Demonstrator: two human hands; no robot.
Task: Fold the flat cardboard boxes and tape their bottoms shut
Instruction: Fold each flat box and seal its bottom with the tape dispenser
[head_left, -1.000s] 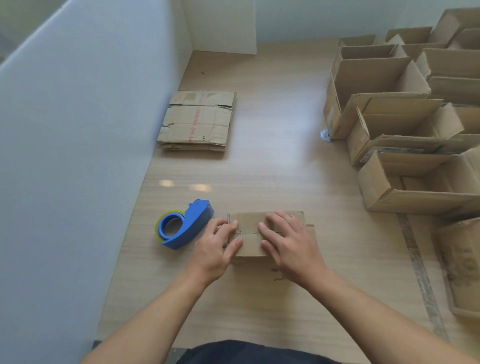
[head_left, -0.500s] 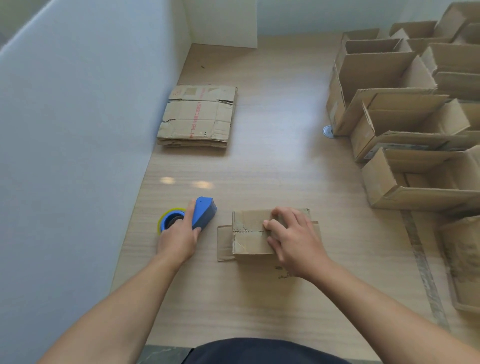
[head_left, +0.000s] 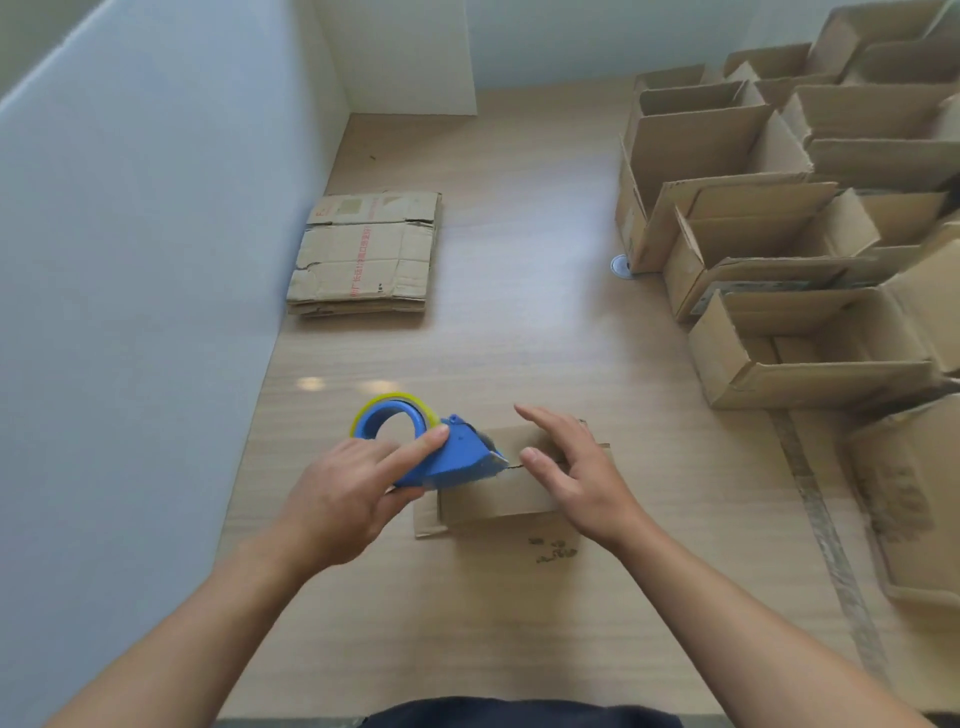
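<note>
The left hand (head_left: 343, 499) has its grip clamped on the blue tape dispenser (head_left: 452, 457), whose nose is at the left end of the small box (head_left: 493, 499) on the counter (head_left: 519, 338). The box's flap seam runs rightward from there. The right hand (head_left: 576, 473), grip apart, hovers over that seam and probably has to clear the tape's path; the flat cardboard stack (head_left: 363, 254) and folded boxes (head_left: 779, 353) lie well apart.
</note>
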